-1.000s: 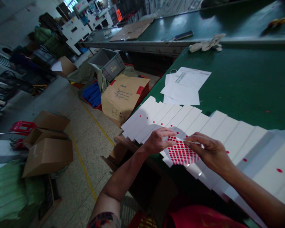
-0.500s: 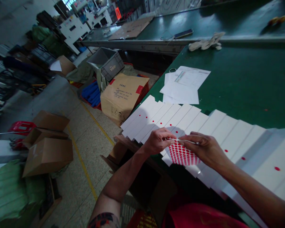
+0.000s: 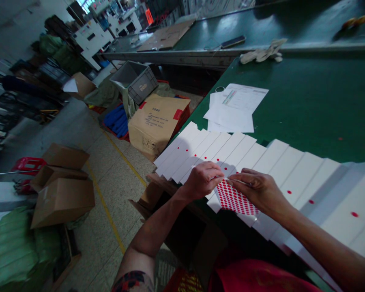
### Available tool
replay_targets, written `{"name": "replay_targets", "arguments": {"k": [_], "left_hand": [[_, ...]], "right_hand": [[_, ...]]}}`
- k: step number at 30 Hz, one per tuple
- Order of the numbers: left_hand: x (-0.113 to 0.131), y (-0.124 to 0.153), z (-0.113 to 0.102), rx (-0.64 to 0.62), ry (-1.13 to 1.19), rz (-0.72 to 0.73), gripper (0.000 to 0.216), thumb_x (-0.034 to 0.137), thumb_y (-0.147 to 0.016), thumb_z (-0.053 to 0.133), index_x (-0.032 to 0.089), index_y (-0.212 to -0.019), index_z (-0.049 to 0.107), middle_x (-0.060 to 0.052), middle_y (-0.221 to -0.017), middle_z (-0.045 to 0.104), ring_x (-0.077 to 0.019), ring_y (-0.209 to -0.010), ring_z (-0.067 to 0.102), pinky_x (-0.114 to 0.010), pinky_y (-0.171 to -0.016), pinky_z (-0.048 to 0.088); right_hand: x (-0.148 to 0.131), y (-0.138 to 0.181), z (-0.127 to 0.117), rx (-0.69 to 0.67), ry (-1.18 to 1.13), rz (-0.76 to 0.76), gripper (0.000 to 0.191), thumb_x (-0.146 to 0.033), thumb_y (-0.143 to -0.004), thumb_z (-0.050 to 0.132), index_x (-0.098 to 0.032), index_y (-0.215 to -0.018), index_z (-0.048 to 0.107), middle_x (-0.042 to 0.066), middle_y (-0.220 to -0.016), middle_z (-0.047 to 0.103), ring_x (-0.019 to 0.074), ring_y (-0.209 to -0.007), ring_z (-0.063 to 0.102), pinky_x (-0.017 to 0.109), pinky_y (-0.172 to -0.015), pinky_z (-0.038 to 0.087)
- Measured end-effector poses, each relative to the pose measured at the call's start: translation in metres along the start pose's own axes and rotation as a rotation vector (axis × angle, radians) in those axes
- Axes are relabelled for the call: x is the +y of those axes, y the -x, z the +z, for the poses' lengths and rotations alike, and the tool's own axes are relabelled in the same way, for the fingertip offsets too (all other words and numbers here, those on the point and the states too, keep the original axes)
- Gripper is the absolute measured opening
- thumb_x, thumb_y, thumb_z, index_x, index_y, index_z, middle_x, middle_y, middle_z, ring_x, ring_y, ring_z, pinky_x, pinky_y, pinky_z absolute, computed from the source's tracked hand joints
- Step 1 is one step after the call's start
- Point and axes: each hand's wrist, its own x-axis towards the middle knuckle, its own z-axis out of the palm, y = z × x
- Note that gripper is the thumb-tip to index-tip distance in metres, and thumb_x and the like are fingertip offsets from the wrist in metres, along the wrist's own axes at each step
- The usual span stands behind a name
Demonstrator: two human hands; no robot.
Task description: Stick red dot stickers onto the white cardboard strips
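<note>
A white sheet of red dot stickers [image 3: 235, 198] hangs between my hands, above a row of white boxes. My left hand [image 3: 203, 180] pinches its upper left corner. Along the top edge, my right hand [image 3: 258, 186] has thumb and fingers closed on the sheet. Whether a loose sticker sits between the fingertips is too small to tell. Beneath lie the flat white boxes [image 3: 273, 158], overlapping like fanned cards across the green table [image 3: 310, 101]. Many of them carry a single red dot; my hands and the sheet cover part of the row.
White papers [image 3: 234, 107] lie behind the boxes, with a pale glove [image 3: 263, 52] farther back. Left of the table stand a brown paper sack [image 3: 155, 123] and a grey crate [image 3: 140, 83]. An open cardboard box [image 3: 63, 198] is on the floor. A person [image 3: 21, 83] is far left.
The sticker sheet has tilted slightly, its lower edge swinging a little to the right. Both hands keep their pinch at nearly the same spot. The boxes lie as before.
</note>
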Motion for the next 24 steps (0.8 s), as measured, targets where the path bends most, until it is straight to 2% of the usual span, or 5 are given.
{"name": "replay_targets", "arguments": {"k": [8, 14, 18, 21, 24], "left_hand": [[0.003, -0.005, -0.006, -0.165, -0.171, 0.062, 0.02, 0.018, -0.091, 0.049, 0.017, -0.081, 0.066, -0.006, -0.089, 0.068, -0.0174, -0.09, 0.06, -0.033, -0.086, 0.045], [-0.006, -0.004, -0.002, -0.076, 0.037, -0.041, 0.011, 0.015, -0.084, 0.055, 0.015, -0.078, 0.064, -0.007, -0.085, 0.067, -0.0164, -0.086, 0.06, -0.031, -0.083, 0.047], [-0.045, -0.003, -0.007, 0.118, 0.215, -0.289, 0.011, 0.019, -0.083, 0.058, 0.014, -0.077, 0.066, -0.004, -0.081, 0.066, -0.0123, -0.079, 0.061, -0.024, -0.075, 0.049], [-0.096, -0.003, -0.019, 0.303, 0.047, -0.6, 0.015, 0.022, -0.083, 0.058, 0.013, -0.08, 0.069, -0.004, -0.08, 0.067, -0.0111, -0.072, 0.061, -0.021, -0.067, 0.049], [-0.146, -0.001, -0.033, 0.398, -0.103, -0.716, 0.016, 0.018, -0.082, 0.056, 0.01, -0.081, 0.07, -0.007, -0.082, 0.068, -0.0127, -0.073, 0.061, -0.023, -0.07, 0.049]], "right_hand": [[-0.004, -0.002, 0.001, -0.023, 0.025, -0.024, 0.034, -0.036, -0.093, 0.049, -0.022, -0.077, 0.077, 0.005, -0.065, 0.064, 0.0158, -0.059, 0.058, 0.026, -0.055, 0.045], [-0.004, -0.002, 0.004, -0.022, -0.003, -0.031, 0.031, -0.035, -0.092, 0.051, -0.023, -0.079, 0.077, 0.005, -0.065, 0.065, 0.0158, -0.058, 0.059, 0.026, -0.053, 0.045], [0.001, 0.0, 0.004, -0.017, -0.02, -0.017, 0.03, -0.033, -0.092, 0.051, -0.026, -0.082, 0.078, 0.005, -0.074, 0.071, 0.0187, -0.066, 0.066, 0.026, -0.055, 0.049], [0.005, 0.002, 0.005, 0.007, -0.037, -0.007, 0.029, -0.035, -0.091, 0.052, -0.026, -0.085, 0.078, 0.005, -0.074, 0.072, 0.0199, -0.064, 0.067, 0.028, -0.051, 0.049], [0.009, 0.003, 0.006, 0.015, -0.027, -0.007, 0.029, -0.036, -0.09, 0.053, -0.026, -0.082, 0.078, 0.005, -0.073, 0.072, 0.0211, -0.063, 0.067, 0.029, -0.049, 0.05]]}}
